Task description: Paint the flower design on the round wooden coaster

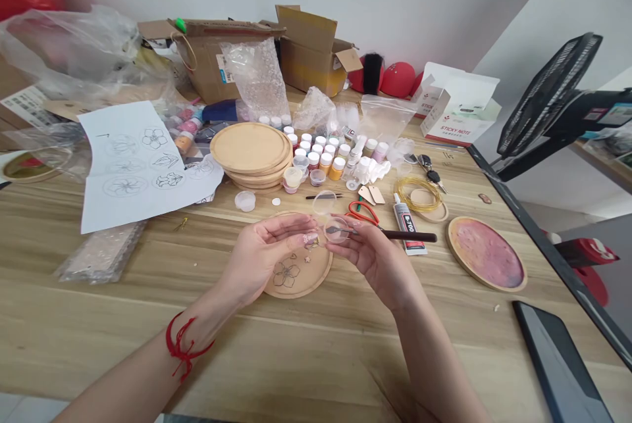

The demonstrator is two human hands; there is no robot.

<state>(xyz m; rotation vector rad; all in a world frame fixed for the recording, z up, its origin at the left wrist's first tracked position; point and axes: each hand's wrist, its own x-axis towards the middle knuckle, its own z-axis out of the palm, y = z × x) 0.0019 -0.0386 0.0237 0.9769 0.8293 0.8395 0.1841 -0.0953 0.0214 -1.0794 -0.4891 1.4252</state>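
My left hand (261, 255) lies palm up above a round wooden coaster (299, 278) with a flower drawn on it, its fingertips at a small pale piece (311, 239). My right hand (375, 260) grips a dark-handled metal-tipped tool (409, 235) and a small clear plastic cup (336, 229). The tool's tip reaches into the cup. The hands nearly meet above the coaster's far edge. A clear round lid (324, 202) sits just beyond them. Fingers hide part of the cup.
Near the hands lie red-handled scissors (363, 212), a B-700 glue tube (409, 224) and gold wire (419, 194). Beyond stand several paint jars (316, 153) and stacked wooden discs (251, 153). A flower-drawing sheet (143, 166) lies left; a pink-painted disc (486, 253) and dark tablet (557, 364) lie right.
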